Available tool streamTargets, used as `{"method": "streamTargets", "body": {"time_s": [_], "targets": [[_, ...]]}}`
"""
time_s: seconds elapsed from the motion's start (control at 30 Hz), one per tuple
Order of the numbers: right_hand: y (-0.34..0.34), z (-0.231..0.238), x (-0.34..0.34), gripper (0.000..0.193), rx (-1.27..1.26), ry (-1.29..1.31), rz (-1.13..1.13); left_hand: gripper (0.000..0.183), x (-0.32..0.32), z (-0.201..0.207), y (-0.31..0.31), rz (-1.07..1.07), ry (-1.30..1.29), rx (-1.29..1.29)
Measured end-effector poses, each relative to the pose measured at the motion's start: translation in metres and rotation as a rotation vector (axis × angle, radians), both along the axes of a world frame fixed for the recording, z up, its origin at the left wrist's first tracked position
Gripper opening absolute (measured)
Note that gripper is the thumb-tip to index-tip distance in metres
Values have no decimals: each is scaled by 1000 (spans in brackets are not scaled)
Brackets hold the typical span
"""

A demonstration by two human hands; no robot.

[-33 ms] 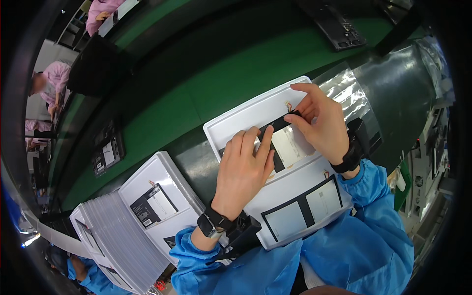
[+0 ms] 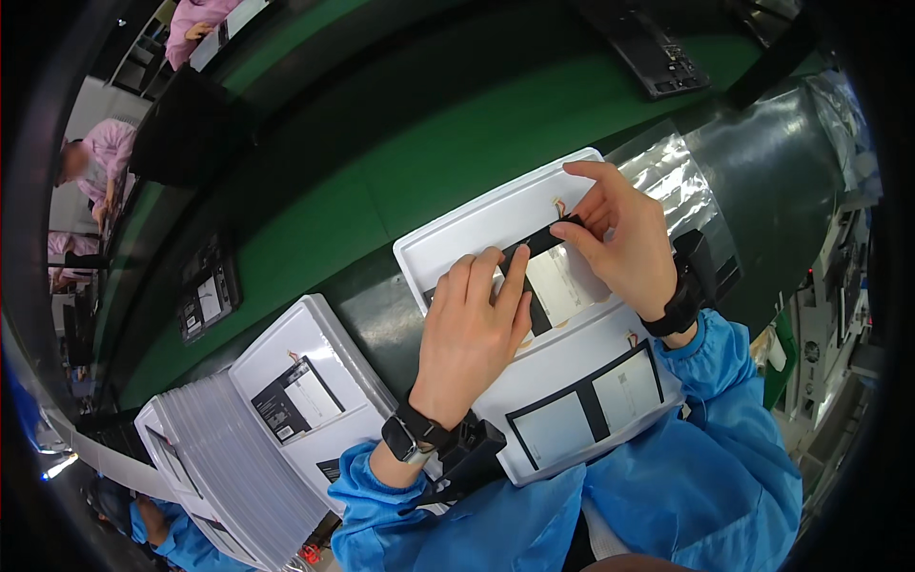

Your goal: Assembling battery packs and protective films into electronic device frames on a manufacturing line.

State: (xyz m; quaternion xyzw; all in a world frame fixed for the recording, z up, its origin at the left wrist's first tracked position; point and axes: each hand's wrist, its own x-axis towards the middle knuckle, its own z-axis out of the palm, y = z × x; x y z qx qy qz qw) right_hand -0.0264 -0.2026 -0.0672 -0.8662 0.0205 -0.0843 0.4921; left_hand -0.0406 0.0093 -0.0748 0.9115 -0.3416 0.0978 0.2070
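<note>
The flat, rectangular black-bordered pack with pale panels (image 2: 564, 284) lies in the glossy white plastic tray (image 2: 496, 221), directly under the left hand's fingertips and just below the right hand's fingers. From where I stand, the green and black surface (image 2: 410, 162) stretches widest, running beyond both hands. A tall stack of white plastic trays (image 2: 250, 458) stands well to the left of the left hand. To the right of the right hand a crinkled clear plastic sheet (image 2: 679, 176) catches the light. Below both hands, in the white section closer to the person, sits a matching black-bordered pack (image 2: 626, 389). The left hand (image 2: 474, 329) is released, its fingers spread across the first pack. The right hand (image 2: 620, 234) curls in with its thumb at the pack's black edge; I can't tell whether it grips. Thin coloured wires (image 2: 559, 207) poke out just left of the right hand's fingers.
</note>
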Motion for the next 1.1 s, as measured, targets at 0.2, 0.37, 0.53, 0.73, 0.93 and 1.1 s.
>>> {"method": "streamTargets", "body": {"time_s": [0.2, 0.37, 0.53, 0.73, 0.93, 1.1], "targets": [[-2, -2, 3, 56, -26, -6, -6, 47, 2, -1, -4, 4, 15, -1], [-12, 8, 4, 71, -433, -114, -109, 47, 3, -3, -6, 4, 14, -38], [-8, -7, 6, 71, -327, -275, 30, 45, 5, -3, -8, -21, -7, -53], [-51, 0, -6, 60, -169, -245, -33, 48, 2, 1, -7, -42, -7, -27], [-142, 28, -63, 43, -223, -152, -246, 51, 6, 17, -22, -70, -4, 117], [-209, -28, -130, 78, -608, 152, -342, 53, 20, 17, -59, -150, -50, 163]]}}
